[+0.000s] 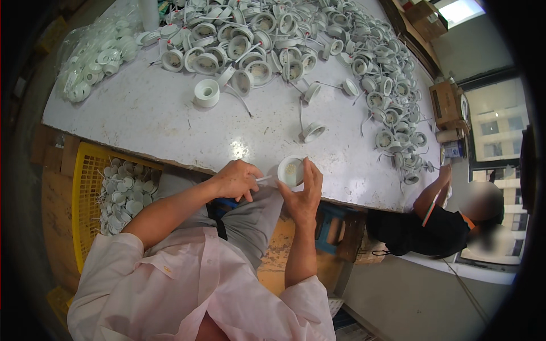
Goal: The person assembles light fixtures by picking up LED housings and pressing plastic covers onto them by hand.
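Note:
My right hand (305, 190) grips a round white cup-shaped lamp housing (291, 171) at the table's front edge, thumb and fingers around its rim. Its open face is turned up, and a pale disc shows inside. Just left of it, my left hand (236, 179) is closed in a pinch on a short white cable (265, 178) that points toward the housing. Whether the cable joins the housing I cannot tell. Beyond my hands, a similar housing with a cable (314, 132) lies tilted on the white table (170, 128). A thicker white ring-shaped part (207, 92) stands farther back.
Many cabled housings (259, 71) are heaped across the back and right of the table. A clear bag of white parts (102, 62) lies at the far left. Below it stands a yellow basket (85, 199) of white discs (128, 190). Another person (438, 227) sits at the right end.

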Demonstrator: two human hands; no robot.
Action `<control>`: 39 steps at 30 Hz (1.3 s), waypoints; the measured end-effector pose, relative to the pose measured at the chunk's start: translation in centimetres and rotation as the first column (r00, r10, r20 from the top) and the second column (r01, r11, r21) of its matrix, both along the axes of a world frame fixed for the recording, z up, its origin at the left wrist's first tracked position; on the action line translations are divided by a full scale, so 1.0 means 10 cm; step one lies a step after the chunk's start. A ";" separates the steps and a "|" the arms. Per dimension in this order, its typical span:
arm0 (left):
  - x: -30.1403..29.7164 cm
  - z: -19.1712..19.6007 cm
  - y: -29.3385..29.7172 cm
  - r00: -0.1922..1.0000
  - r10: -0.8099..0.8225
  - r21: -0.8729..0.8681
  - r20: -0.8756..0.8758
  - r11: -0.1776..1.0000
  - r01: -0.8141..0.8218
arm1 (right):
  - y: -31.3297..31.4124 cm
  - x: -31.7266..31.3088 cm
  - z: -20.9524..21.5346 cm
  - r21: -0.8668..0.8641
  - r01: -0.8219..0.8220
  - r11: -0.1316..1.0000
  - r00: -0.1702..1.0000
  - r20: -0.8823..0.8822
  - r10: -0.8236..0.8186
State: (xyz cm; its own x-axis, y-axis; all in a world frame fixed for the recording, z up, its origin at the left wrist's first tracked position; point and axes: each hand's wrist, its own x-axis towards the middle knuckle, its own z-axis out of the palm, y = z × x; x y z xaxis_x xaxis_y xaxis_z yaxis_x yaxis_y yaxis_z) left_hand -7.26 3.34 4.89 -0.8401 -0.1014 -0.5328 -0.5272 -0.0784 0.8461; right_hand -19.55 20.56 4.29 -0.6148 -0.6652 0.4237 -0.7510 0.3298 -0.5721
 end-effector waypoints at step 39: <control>-0.22 -0.39 -0.01 0.945 0.200 -0.029 -0.259 0.976 -0.214 | -0.90 -2.78 -0.22 0.260 0.661 0.704 0.750 -0.205 -0.629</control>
State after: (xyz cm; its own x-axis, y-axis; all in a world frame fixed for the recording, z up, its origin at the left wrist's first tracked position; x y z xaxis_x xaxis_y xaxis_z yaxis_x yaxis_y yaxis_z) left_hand -9.41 3.27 0.97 -0.9039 -0.3106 -0.2941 -0.2725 -0.1121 0.9556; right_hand -47.38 11.55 2.10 -0.9090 -0.2216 0.3530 -0.3342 0.8936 -0.2996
